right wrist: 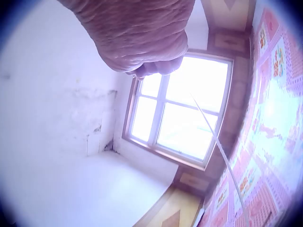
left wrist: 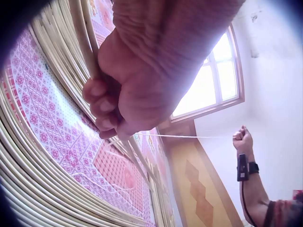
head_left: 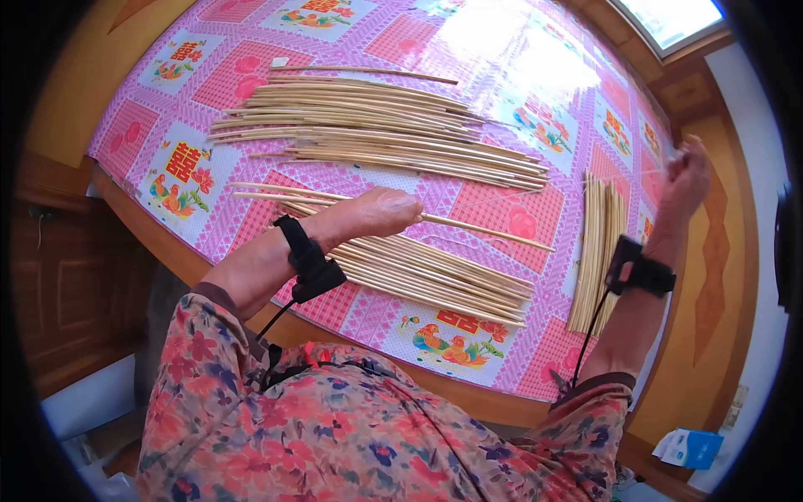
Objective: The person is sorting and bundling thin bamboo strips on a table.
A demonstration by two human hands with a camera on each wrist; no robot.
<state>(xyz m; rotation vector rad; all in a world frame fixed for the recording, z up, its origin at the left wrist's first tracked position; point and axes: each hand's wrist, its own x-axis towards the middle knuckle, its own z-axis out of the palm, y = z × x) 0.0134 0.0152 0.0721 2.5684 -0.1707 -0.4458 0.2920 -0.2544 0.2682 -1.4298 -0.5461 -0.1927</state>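
Note:
My left hand [head_left: 381, 213] curls round a pair of thin, pale wooden sticks [left wrist: 84, 38], whose right ends stick out past the fingers over the table. A white string [left wrist: 180, 136] leaves the left hand and runs straight toward my right hand [head_left: 687, 176]. That right hand is raised at the table's right side, its fingers curled in as it holds the string. Beyond the right fingers the string [right wrist: 222, 151] shows as a slanting line, with its upper end washed out against the window. Below the left hand lies a spread of similar sticks [head_left: 435, 280].
A wide pile of sticks [head_left: 360, 113] lies across the table's middle. Another bundle [head_left: 598, 251] stands lengthwise at the right. Pink patterned plastic [head_left: 226, 79] covers the table, whose wooden edge [head_left: 150, 217] runs close to the person. A blue-and-white packet [head_left: 690, 449] sits lower right.

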